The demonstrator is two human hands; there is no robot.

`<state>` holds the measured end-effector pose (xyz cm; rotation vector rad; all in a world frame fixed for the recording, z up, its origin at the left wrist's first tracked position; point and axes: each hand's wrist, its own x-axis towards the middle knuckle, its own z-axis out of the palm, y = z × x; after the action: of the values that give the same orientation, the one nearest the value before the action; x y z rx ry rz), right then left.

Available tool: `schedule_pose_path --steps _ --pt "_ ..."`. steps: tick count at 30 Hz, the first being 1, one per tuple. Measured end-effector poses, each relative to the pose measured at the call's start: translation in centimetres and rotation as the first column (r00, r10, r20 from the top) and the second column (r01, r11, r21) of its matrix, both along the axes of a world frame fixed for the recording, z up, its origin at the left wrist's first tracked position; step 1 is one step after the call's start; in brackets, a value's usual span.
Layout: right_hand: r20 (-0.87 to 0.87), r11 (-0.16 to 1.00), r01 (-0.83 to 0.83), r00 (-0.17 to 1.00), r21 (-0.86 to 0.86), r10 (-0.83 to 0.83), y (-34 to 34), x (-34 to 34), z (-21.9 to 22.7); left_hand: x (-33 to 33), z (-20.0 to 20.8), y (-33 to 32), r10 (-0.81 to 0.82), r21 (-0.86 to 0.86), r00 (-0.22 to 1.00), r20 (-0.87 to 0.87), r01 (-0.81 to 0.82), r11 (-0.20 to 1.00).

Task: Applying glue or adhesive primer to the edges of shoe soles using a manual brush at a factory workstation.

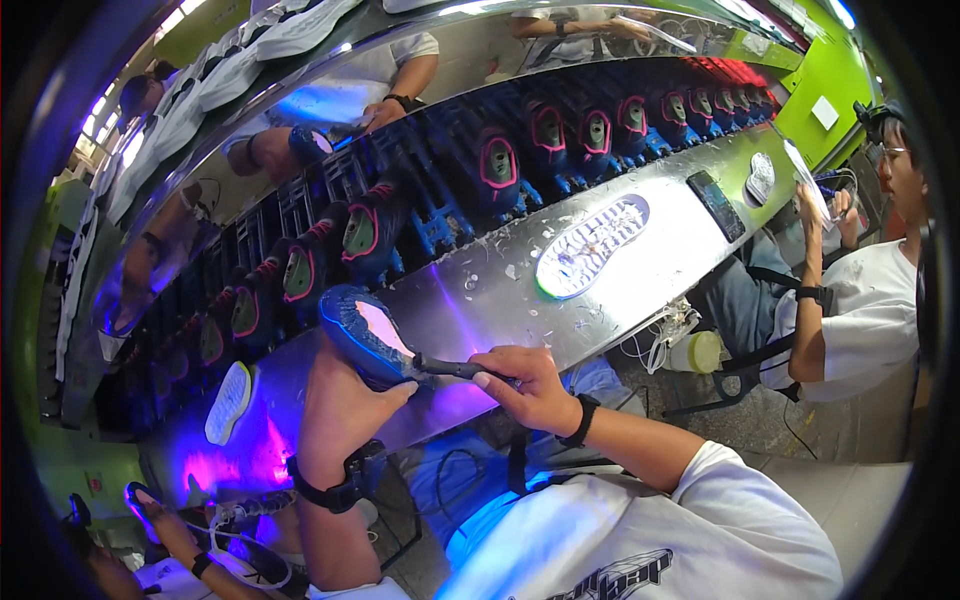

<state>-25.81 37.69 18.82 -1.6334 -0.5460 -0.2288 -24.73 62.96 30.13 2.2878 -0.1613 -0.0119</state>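
Observation:
My left hand (338, 405) is closed around a dark blue shoe upper (350, 318), held with its underside facing up. A pink patch shows in the middle of that underside, and the rim looks wet or glossy. In my right hand (532, 388) is a black-handled brush (445, 367), gripped between thumb and fingers. Its tip meets the shoe's edge close to my left thumb; the bristles are too small to make out. Beyond my hands, a white shoe sole (597, 247) lies on the metal bench (520, 318).
Several dark shoes with pink collars (497, 162) stand on a blue rack line (440, 225) behind the bench. A second sole (230, 403) lies at left, a phone (715, 205) at right. A co-worker (850, 300) sits at right holding a sole; another person's arm (175, 535) shows lower left.

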Motion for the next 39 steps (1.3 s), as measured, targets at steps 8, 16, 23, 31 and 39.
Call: schedule_pose_path --steps 8,16,23,31,39 --pt "-0.356 0.977 -0.010 0.932 -0.214 -0.068 0.0 -1.8 -0.4 -1.0 -4.7 4.5 0.077 0.095 0.974 0.212 -0.099 0.991" --pt "-0.392 0.993 -0.045 0.920 -0.110 -0.001 -1.1 -2.1 6.3 -5.4 -5.4 2.2 0.046 -0.685 0.998 -0.048 -0.067 0.726" --pt "-0.193 0.971 -0.005 0.980 -0.239 -0.042 -1.2 -1.0 10.6 -8.9 -2.3 -0.4 -0.158 -0.738 0.986 -0.054 0.067 0.672" --pt "-0.153 0.973 -0.053 0.988 -0.223 0.018 -2.3 -3.2 11.1 -9.9 -1.5 -0.1 -0.180 -0.745 0.982 -0.057 0.078 0.662" --pt "-0.002 0.939 -0.050 0.999 -0.340 0.053 -3.2 -5.9 12.2 -10.0 -0.4 0.2 -0.171 -0.791 0.977 -0.126 0.005 0.611"
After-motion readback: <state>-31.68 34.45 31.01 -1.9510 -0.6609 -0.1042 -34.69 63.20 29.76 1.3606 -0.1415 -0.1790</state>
